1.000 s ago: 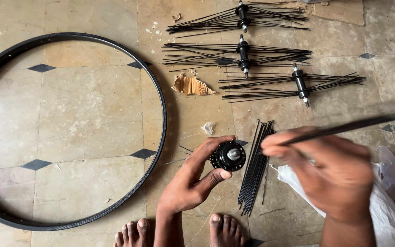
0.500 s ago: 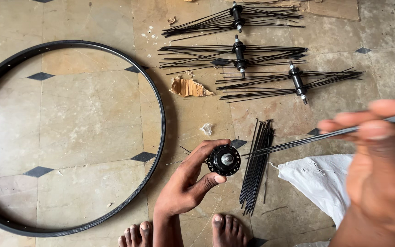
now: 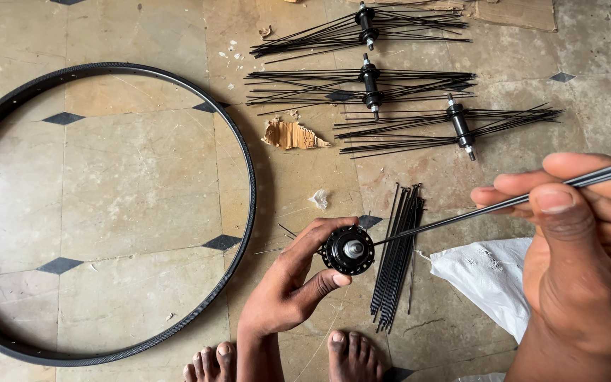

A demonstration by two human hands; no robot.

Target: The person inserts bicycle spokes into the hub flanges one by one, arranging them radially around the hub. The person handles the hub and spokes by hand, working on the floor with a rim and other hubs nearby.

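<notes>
Low in the middle of the frame, the left hand (image 3: pixel 288 283) grips a black hub (image 3: pixel 348 250); the right hand (image 3: pixel 581 262) pinches a spoke (image 3: pixel 461 216) whose tip meets the hub; loose spokes (image 3: pixel 396 258) lie just beside; a rim (image 3: pixel 245 170) lies at left; three spoked hubs (image 3: pixel 369 81) lie at the top.

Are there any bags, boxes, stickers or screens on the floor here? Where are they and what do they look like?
White plastic bag: crumpled on the floor, lower right, under the right hand.
Brown cardboard sheet: flat, top right edge.
Torn cardboard scrap: small, brown, jagged, middle, beside the black rim.
No stickers, signs or screens show.
</notes>
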